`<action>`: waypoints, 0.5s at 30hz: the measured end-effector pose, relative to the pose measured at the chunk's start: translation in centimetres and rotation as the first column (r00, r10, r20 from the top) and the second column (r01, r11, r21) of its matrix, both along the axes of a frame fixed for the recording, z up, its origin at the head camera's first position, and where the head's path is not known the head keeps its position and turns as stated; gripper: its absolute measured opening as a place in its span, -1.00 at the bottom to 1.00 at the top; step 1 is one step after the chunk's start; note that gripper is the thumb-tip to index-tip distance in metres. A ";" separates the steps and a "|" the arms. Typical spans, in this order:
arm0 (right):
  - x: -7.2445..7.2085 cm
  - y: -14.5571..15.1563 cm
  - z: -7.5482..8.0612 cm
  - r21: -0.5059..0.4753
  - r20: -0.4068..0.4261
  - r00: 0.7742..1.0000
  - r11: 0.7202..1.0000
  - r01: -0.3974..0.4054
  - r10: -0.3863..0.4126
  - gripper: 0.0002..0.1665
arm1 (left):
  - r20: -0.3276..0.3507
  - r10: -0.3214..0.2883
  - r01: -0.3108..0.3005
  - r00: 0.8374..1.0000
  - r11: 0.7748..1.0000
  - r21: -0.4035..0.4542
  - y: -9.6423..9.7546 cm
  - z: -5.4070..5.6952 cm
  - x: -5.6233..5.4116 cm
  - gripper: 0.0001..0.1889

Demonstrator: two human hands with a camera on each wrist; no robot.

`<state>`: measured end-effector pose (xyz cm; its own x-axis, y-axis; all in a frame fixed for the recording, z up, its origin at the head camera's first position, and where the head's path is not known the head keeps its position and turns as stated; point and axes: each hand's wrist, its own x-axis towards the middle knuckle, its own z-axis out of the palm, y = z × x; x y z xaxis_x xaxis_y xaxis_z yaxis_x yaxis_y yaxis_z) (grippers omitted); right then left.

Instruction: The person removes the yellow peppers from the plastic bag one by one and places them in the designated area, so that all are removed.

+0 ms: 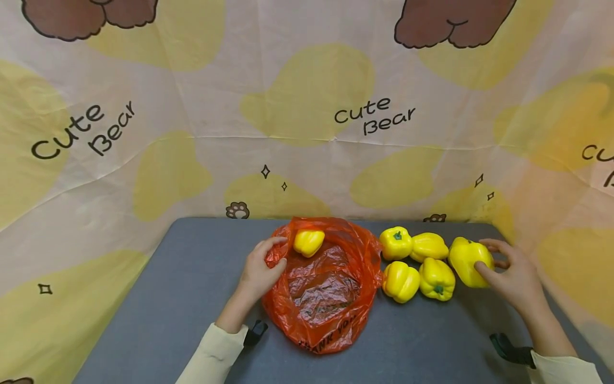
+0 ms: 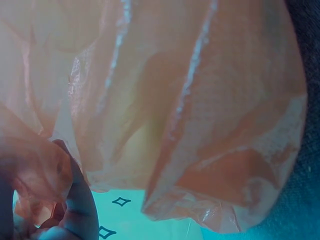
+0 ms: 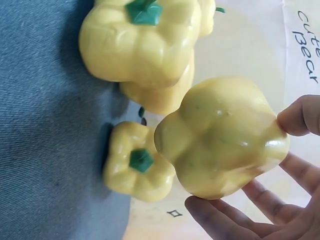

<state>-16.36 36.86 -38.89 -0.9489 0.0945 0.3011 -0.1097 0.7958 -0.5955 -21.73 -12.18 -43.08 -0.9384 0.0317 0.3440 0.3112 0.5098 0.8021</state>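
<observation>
In the head view my left hand (image 1: 261, 269) grips the left rim of a red plastic bag (image 1: 331, 336), which stands with its mouth spread wide. A yellow bell pepper (image 1: 309, 243) lies inside near the far rim. My right hand (image 1: 515, 274) holds another yellow bell pepper (image 1: 467, 262) between thumb and fingers. The right wrist view shows this held pepper (image 3: 225, 140) with its rounded, lobed end facing the camera. Through the left wrist view the bag's thin film (image 2: 220, 115) fills most of the picture, with left-hand fingers (image 2: 80, 200) at its lower left.
Several more yellow peppers with green stems are grouped right of the bag, among them one at the back (image 1: 395, 242) and one in front (image 1: 437, 279). They rest on a grey table (image 1: 192, 298). A printed cloth (image 1: 307, 96) hangs behind the table's far edge.
</observation>
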 end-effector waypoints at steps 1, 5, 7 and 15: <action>0.0 0.1 -0.1 0.006 0.010 1.000 1.000 0.006 -0.006 -0.39 | 0.003 0.001 -0.001 1.000 1.000 0.001 0.0 0.0 0.0 -0.58; 0.1 0.3 -0.4 0.022 0.040 0.999 1.000 0.014 -0.015 -0.37 | 0.014 0.003 -0.003 1.000 1.000 0.011 0.0 0.1 0.1 -0.59; 0.2 0.4 -0.4 0.027 0.051 0.999 1.000 0.013 -0.015 -0.36 | 0.021 0.005 -0.005 1.000 1.000 0.015 0.0 0.2 0.1 -0.59; 0.1 1.0 -1.1 0.047 0.033 0.999 0.999 -0.006 0.005 -0.38 | 0.020 0.008 -0.008 1.000 1.000 0.015 -0.2 0.2 0.3 -0.57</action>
